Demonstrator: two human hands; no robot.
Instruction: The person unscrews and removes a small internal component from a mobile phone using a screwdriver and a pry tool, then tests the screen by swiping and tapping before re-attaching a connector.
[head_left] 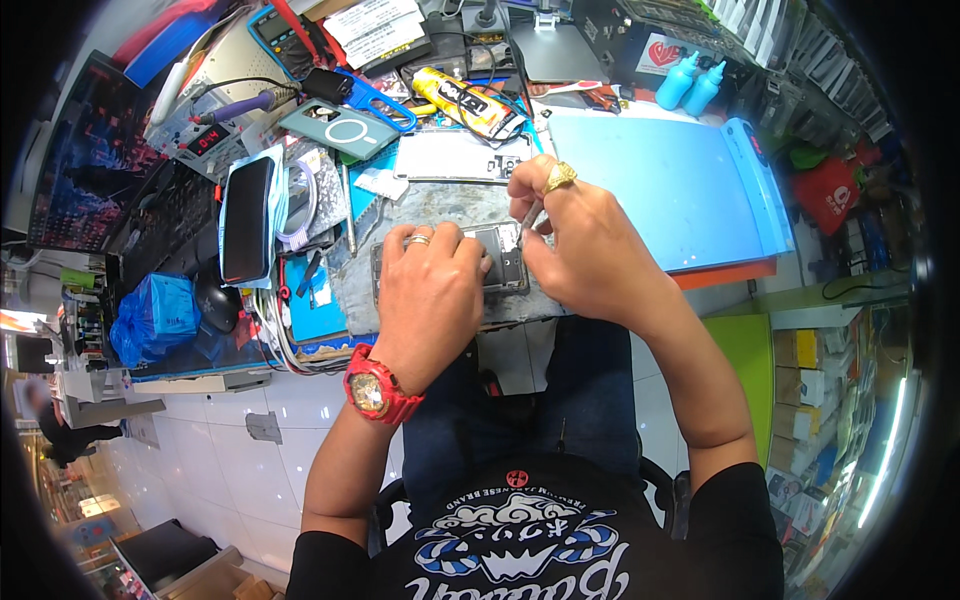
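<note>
An opened phone (511, 268) with its inner parts showing lies lengthwise on a worn grey work mat (440, 202). My left hand (428, 300) lies over its left part, fingers bent and pressed down on it, hiding much of it. At the phone's right end, my right hand (597, 245) pinches a thin greyish tool (533, 215) between thumb and fingers. Its tip is close to the phone's upper right corner; the tool's kind and whether it touches are hard to make out. Just beyond the phone lies a white phone panel (455, 156) with camera openings.
At the left are a black-screened phone (248, 215), a teal phone case (343, 127) and a soldering station (208, 140). A yellow can (468, 103) lies behind. Light blue bottles (678, 82) stand beyond a blue mat (650, 185) at the right. A person (75, 420) is far left.
</note>
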